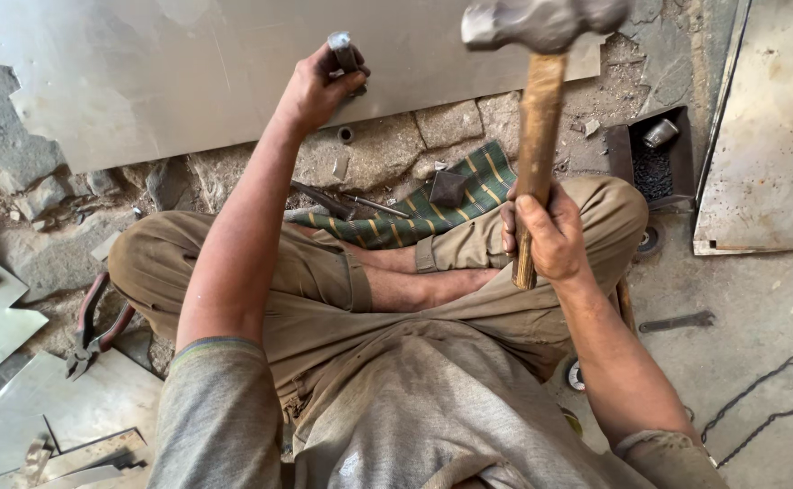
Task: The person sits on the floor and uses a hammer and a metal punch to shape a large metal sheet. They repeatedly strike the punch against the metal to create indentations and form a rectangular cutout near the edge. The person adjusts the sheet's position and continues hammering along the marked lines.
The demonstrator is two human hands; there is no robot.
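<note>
I sit cross-legged on the ground. My left hand (317,87) is closed around a short metal punch (342,50) that stands upright on a large sheet of metal (161,72) lying ahead of me. My right hand (548,237) grips the wooden handle of a hammer (538,109). The hammer's steel head is raised high, near the top edge of the view, to the right of the punch and apart from it.
A green striped cloth (432,213) with a small dark block and thin tools lies by my knees. Red-handled snips (96,326) and cut metal pieces (16,362) are at the left. A dark box (652,154) and another metal sheet (772,136) are at the right.
</note>
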